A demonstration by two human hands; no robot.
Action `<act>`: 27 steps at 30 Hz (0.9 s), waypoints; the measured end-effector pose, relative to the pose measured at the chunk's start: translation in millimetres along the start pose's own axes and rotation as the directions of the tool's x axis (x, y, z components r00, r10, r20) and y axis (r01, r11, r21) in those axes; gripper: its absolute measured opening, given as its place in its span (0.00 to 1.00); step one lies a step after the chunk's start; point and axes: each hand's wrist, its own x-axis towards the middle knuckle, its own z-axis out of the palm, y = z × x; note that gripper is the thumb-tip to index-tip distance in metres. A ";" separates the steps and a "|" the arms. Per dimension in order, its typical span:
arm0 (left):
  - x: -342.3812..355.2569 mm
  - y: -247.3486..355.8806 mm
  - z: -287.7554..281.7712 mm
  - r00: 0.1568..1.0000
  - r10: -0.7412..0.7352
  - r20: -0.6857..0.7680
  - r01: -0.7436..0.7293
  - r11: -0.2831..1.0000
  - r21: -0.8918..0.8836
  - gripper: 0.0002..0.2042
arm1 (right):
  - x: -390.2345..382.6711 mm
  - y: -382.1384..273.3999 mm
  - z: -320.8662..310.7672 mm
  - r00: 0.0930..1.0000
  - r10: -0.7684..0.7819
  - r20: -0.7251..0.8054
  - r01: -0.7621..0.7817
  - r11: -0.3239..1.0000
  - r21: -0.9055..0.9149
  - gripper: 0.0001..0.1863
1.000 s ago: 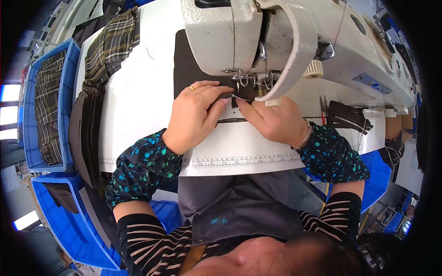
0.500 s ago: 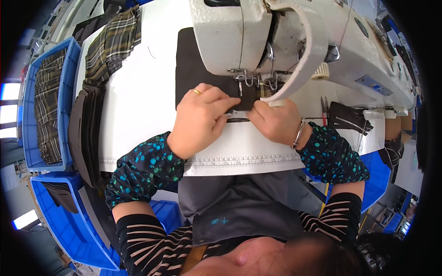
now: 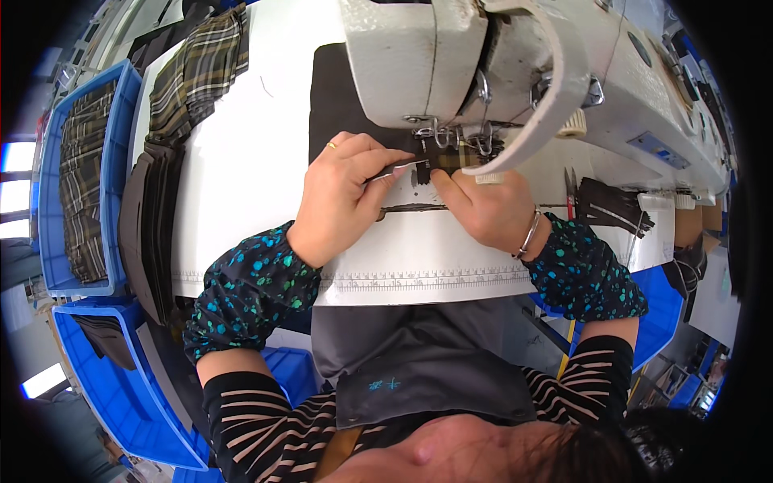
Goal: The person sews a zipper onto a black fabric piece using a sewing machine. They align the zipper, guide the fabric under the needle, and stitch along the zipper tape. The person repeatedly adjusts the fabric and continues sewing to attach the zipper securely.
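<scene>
Bright, even light washes my white tabletop point(image 3: 254, 153), palest toward ten o'clock; bright patches point(image 3: 18, 177) glare at nine. Dimness gathers beneath the sewing machine point(image 3: 394, 72) at twelve. My fingers point(image 3: 391, 154) look fairly sharp, while the fisheye bends straight edges and blackness swallows the corners.

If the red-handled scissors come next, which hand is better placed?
The right hand, I'd judge: it's nearer the scissors, while the left hand, farther off, pinches dark cloth.
</scene>
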 end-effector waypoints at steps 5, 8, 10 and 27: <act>0.0 -1.7 1.3 1.000 0.008 -0.002 -0.008 1.000 0.003 0.10 | 0.0 -1.3 -0.6 1.000 -0.019 0.017 0.020 0.999 -0.050 0.13; 0.4 0.0 -0.5 1.000 0.005 0.010 -0.005 1.000 0.010 0.10 | -0.9 -1.1 -2.2 1.000 -0.014 0.017 0.015 0.999 -0.050 0.13; -0.1 0.1 -1.3 1.000 0.002 0.007 -0.002 1.000 0.010 0.10 | 0.2 0.4 -4.6 1.000 -0.015 0.023 0.016 0.999 -0.042 0.13; -13.8 9.4 6.7 0.968 0.226 0.106 -0.248 0.923 0.294 0.19 | -7.1 -1.8 -3.8 0.993 -0.003 0.120 -0.003 0.999 0.044 0.05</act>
